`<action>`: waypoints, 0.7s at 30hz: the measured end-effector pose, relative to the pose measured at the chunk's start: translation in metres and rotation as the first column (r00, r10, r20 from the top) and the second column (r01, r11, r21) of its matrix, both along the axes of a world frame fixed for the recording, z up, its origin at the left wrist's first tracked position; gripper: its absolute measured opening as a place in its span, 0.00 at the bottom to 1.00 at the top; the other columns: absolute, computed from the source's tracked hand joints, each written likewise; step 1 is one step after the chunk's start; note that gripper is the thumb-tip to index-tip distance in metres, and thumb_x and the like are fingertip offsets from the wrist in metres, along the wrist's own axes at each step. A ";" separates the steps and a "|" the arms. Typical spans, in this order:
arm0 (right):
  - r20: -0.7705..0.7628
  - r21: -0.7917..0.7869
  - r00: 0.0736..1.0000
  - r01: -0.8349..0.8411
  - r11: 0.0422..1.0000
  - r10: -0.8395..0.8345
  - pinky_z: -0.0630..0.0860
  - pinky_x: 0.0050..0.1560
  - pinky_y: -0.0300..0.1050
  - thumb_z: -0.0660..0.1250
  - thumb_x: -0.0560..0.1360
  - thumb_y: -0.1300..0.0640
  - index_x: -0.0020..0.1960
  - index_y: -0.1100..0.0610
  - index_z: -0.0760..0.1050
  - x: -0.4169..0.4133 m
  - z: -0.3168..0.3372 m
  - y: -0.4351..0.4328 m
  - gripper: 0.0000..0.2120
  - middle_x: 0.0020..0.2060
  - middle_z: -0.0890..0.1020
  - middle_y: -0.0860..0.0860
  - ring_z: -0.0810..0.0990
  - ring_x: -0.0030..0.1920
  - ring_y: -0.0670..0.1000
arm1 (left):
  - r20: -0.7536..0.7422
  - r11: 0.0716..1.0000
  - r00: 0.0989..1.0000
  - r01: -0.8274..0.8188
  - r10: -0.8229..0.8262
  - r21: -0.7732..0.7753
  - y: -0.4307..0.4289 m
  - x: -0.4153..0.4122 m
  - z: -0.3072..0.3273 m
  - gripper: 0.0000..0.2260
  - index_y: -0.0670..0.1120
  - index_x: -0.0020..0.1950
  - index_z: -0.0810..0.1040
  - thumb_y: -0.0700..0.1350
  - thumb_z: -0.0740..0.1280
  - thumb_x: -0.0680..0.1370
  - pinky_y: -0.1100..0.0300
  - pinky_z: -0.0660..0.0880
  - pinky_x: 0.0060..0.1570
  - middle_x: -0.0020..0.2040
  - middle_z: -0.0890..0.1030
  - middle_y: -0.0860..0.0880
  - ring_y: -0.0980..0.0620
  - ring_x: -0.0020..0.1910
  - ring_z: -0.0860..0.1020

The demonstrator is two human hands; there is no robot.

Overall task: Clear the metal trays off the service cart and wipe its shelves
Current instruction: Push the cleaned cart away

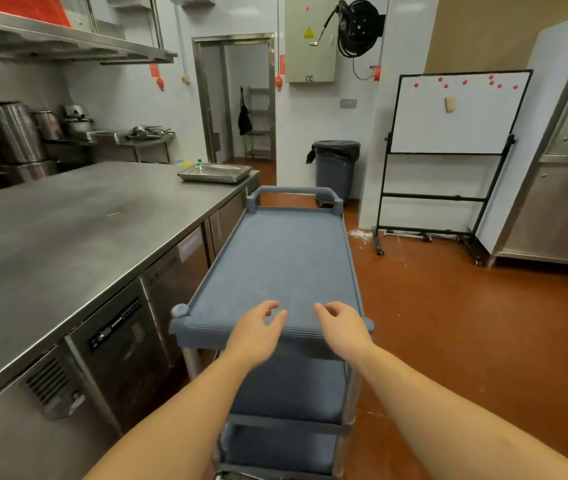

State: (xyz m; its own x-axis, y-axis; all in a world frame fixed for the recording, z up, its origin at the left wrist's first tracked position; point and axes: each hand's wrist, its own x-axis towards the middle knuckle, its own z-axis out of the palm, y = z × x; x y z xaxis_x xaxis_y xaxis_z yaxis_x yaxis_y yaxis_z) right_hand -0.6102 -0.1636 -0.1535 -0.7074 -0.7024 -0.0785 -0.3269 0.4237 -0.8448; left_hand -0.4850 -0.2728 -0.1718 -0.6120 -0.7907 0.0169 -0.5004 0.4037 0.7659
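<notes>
1. Head view, task things. The service cart (pixel 354 278), blue-grey with three shelves, stands lengthwise just beside the right edge of the stainless-steel surface (pixel 85 230). Its top shelf (pixel 282 258) shows its textured deck. The middle shelf (pixel 293 386) and bottom shelf (pixel 282 448) are seen in part beneath the near rim. The cart's loop handle (pixel 293 192) is at the far end.
2. Head view, hands. The left hand (pixel 258 327) and right hand (pixel 339 327) are over the near end of the top shelf, side by side with a gap between them. Both have loosely curled fingers and neither grips anything. Whether the fingertips touch the shelf cannot be told.
3. Head view, tray. One shallow metal tray (pixel 215 173) lies on the far right corner of the surface, near the cart's handle end. It is well apart from both hands, ahead and to the left of them.
4. Head view, surroundings. Large stock pots (pixel 12 133) stand at the far left. A grey lined waste bin (pixel 336 168) stands beyond the cart. A wheeled whiteboard (pixel 455 119) stands on the red-brown floor (pixel 466 323) at the right. A hose reel (pixel 358 27) is mounted on the wall above.
</notes>
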 end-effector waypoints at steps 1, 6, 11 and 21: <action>-0.079 0.057 0.997 -0.013 0.998 0.018 0.72 0.52 0.44 0.58 0.80 0.46 0.57 0.56 0.76 -0.003 -0.004 -0.006 0.16 0.53 0.81 0.50 0.78 0.52 0.52 | 0.078 0.997 0.997 0.030 -0.025 -0.073 -0.008 -0.003 -0.004 0.20 0.52 0.71 0.69 0.56 0.58 0.81 0.55 0.66 0.66 0.70 0.72 0.50 0.50 0.68 0.70; -0.421 0.371 0.881 -0.048 0.927 0.214 0.65 0.67 0.50 0.52 0.82 0.44 0.69 0.55 0.69 -0.005 -0.022 -0.038 0.22 0.67 0.74 0.51 0.72 0.67 0.54 | 0.415 0.922 0.908 0.204 -0.053 -0.328 -0.052 -0.014 -0.028 0.22 0.54 0.73 0.66 0.58 0.50 0.82 0.50 0.53 0.73 0.72 0.69 0.54 0.54 0.72 0.64; -0.420 0.505 0.850 -0.073 0.860 0.319 0.52 0.74 0.55 0.47 0.82 0.43 0.66 0.54 0.70 -0.006 -0.050 -0.078 0.23 0.66 0.74 0.49 0.68 0.69 0.50 | 0.558 0.914 0.828 0.273 -0.065 -0.300 -0.100 0.000 -0.058 0.21 0.57 0.66 0.72 0.60 0.47 0.82 0.48 0.52 0.73 0.65 0.76 0.54 0.54 0.68 0.69; -0.588 0.558 0.726 0.046 0.829 0.356 0.66 0.53 0.56 0.47 0.82 0.49 0.58 0.48 0.72 0.000 -0.079 -0.123 0.16 0.49 0.81 0.50 0.78 0.53 0.56 | 0.589 0.880 0.806 0.321 -0.059 -0.351 -0.162 0.006 -0.069 0.24 0.57 0.59 0.78 0.61 0.44 0.81 0.46 0.51 0.72 0.61 0.79 0.56 0.53 0.68 0.68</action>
